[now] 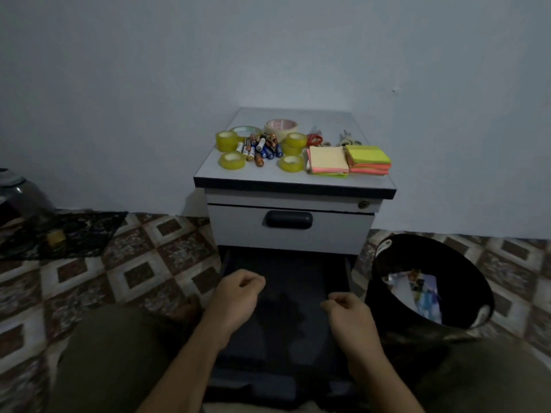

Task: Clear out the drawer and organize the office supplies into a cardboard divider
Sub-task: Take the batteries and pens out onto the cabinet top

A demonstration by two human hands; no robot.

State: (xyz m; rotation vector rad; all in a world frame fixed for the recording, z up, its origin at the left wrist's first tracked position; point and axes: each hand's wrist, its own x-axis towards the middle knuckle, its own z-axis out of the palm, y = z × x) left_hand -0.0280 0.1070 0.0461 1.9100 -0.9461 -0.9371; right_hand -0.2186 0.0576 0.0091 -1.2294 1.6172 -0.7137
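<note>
The lower drawer (298,269) of a small grey cabinet (328,234) is pulled out toward me; its dark inside shows nothing. My left hand (238,290) hovers over its left part with fingers curled and nothing in them. My right hand (346,308) is near the drawer's right side, also curled with nothing in it. On the cabinet top (372,183) lie several yellow tape rolls (232,160), a beige tape roll (281,126), a pile of batteries (261,147), two stacks of sticky notes (328,159), and scissors (314,139). No cardboard divider is in view.
A black waste bin (387,293) with paper scraps inside stands right of the drawer. The upper drawer with its dark handle (289,220) is closed. A dark cloth (59,234) and a helmet-like object (21,198) lie on the tiled floor at left. My knees flank the drawer.
</note>
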